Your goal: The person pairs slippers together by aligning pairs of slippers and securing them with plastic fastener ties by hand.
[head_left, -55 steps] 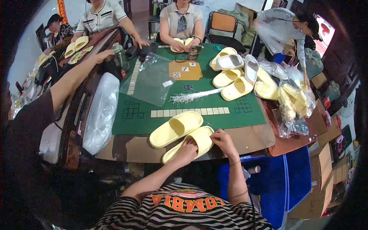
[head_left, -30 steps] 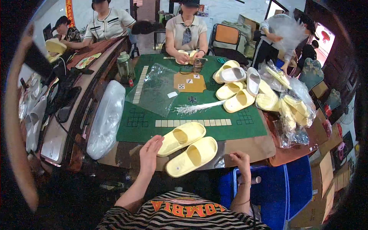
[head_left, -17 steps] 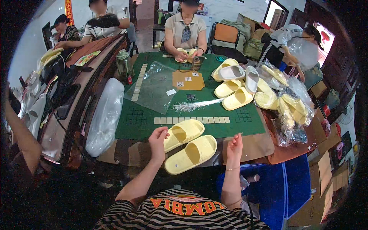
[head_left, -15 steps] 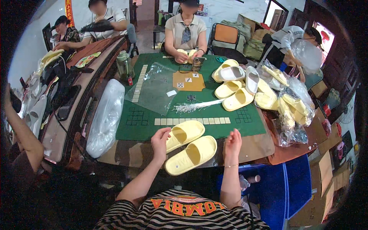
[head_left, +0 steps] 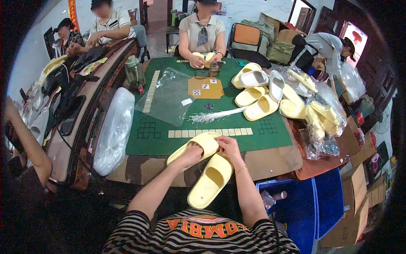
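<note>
Two yellow slippers lie before me at the near table edge. My left hand (head_left: 191,155) reaches into the foot opening of the left slipper (head_left: 203,142); its fingertips are hidden inside. At that slipper's right edge, my right hand (head_left: 229,148) pinches with bent fingers, close to where the two slippers meet. Whether something thin lies in that pinch is too small to tell. The right slipper (head_left: 211,180) is tilted, its heel toward me and its front under my right hand. Beyond them a bundle of thin white plastic strands (head_left: 216,115) rests on the green mat (head_left: 169,146).
More yellow and white slippers (head_left: 260,108) pile up at the right, beside bagged ones (head_left: 323,118). A clear plastic sheet (head_left: 169,97) and a rolled plastic bag (head_left: 114,131) lie left. Across the table a person handles slippers (head_left: 203,59). Blue bins (head_left: 296,207) stand below right.
My hands have come together: the left went into the left slipper, the right moved left to its edge. The right slipper has turned and shifted toward me.
</note>
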Tool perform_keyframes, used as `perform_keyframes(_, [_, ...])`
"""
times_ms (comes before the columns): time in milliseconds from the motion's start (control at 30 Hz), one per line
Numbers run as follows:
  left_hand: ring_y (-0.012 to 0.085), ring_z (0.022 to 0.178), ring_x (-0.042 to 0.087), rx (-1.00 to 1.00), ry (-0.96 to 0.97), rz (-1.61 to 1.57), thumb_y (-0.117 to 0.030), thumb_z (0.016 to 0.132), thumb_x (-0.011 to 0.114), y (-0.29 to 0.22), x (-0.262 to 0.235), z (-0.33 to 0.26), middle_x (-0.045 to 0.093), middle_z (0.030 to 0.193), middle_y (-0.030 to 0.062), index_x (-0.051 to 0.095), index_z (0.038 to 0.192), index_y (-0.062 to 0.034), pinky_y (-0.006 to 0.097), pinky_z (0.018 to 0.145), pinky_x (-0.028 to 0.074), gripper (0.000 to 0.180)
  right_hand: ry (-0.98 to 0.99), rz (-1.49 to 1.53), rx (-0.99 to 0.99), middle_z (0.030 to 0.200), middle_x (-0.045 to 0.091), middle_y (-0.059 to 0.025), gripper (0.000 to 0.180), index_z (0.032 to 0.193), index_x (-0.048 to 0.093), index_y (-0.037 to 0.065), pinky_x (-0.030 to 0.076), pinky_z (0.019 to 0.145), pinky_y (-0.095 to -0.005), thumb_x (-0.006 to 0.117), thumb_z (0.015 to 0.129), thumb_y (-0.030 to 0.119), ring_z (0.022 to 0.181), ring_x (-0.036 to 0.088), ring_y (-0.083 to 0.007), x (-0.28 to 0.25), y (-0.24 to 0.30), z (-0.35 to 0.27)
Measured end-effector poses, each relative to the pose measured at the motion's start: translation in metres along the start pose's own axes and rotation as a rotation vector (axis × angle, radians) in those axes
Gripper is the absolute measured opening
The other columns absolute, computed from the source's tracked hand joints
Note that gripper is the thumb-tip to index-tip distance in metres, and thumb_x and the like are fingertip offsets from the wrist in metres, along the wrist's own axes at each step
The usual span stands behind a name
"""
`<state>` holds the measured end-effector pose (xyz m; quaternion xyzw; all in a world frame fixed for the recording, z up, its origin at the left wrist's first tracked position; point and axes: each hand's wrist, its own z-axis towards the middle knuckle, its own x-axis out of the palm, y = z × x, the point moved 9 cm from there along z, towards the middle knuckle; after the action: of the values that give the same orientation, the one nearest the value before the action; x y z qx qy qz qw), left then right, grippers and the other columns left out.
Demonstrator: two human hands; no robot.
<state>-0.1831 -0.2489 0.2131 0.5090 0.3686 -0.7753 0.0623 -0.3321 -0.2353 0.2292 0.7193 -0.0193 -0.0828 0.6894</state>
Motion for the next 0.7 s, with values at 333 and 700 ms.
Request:
perform_keyframes(333, [0.0332, 0.124, 0.042, -0.019, 0.015, -0.002, -0.005, 0.078, 0.046, -0.01, -0.003, 0.001, 0.052, 0.125, 0.0203, 0.056, 0.115, 0.0003, 0.05, 0.103, 0.023, 0.038, -0.056, 0.007, -0.036, 0.06, 0.052, 0.0046, 0.009, 0.088, 0.065, 0.001, 0.029, 0.042, -0.0185, 0.06, 0.087, 0.008, 0.046, 0.039, -0.0022, -0.001, 0.004, -0.004])
perform_keyframes(700, [0.0374, 0.112, 0.051, -0.025, -0.001, -0.061, -0.007, 0.078, 0.045, -0.013, -0.011, 0.003, 0.056, 0.115, 0.0252, 0.058, 0.107, 0.0039, 0.047, 0.1, 0.03, 0.034, 0.022, 0.039, 0.053, 0.062, 0.052, 0.0055, 0.012, 0.094, 0.065, 0.003, 0.031, 0.042, -0.0174, 0.059, 0.089, 0.011, 0.046, 0.041, -0.0014, 0.001, 0.007, -0.006])
